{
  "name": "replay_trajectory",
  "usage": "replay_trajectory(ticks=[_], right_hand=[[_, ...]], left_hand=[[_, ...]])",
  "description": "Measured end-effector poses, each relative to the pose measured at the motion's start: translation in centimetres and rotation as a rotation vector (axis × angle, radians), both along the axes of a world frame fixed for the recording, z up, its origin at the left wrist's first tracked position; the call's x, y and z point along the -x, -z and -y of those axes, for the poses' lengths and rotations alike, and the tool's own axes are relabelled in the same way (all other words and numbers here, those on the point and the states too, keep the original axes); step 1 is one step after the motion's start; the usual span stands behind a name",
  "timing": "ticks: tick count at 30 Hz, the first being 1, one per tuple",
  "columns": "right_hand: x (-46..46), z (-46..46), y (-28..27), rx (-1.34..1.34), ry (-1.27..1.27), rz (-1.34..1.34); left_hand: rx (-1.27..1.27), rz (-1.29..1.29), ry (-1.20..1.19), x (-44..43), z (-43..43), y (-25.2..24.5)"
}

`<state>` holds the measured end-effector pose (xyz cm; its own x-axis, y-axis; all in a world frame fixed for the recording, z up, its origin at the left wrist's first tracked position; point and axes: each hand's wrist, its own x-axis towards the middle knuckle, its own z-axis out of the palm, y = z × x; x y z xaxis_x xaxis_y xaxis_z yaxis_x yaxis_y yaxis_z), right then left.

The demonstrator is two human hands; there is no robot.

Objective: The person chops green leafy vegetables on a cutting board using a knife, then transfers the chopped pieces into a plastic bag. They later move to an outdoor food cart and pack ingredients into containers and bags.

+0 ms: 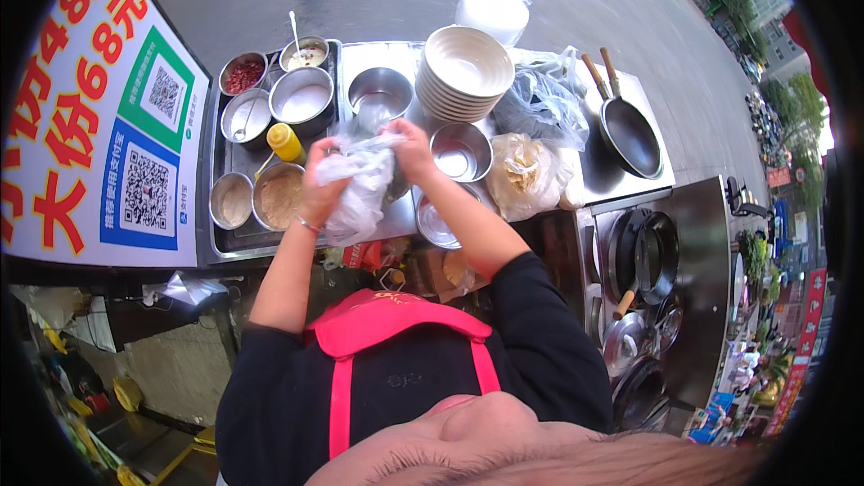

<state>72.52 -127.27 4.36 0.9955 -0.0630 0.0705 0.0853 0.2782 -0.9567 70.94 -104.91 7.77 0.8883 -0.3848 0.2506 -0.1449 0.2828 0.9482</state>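
Between my two hands hangs a crumpled white translucent plastic bag (361, 199), above the metal counter. My left hand (322, 182) grips its left side, and my right hand (413, 152) pinches its upper right edge. What the bag contains cannot be made out. Just beyond the bag is a steel pot (381, 91). A steel bowl (461, 152) sits to the right of my right hand, and another metal bowl (435, 219) is partly hidden by my right forearm. Close to my left hand are a pot of tan powder (275, 196) and a yellow squeeze bottle (285, 142).
A tray (229, 236) carries several seasoning pots, including one of red chopped chilli (244, 75). Stacked bowls (466, 74) stand at the back. Further right are plastic bags (543, 98), a bag of pale food (526, 172) and woks (629, 135). A sign board (108, 115) borders the left.
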Motion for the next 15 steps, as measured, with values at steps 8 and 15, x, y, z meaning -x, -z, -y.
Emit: replay_trajectory(ticks=[8, 15], right_hand=[[13.1, 7.8, -19.7, 0.047, -0.001, 0.006], [17.8, 15.6, -16.9, 0.025, 0.309, -0.265]], left_hand=[[0.181, -0.280, 0.383, 2.6, 1.0, -1.8], [0.291, -0.383, 0.637, 12.3, 17.6, 2.4]])
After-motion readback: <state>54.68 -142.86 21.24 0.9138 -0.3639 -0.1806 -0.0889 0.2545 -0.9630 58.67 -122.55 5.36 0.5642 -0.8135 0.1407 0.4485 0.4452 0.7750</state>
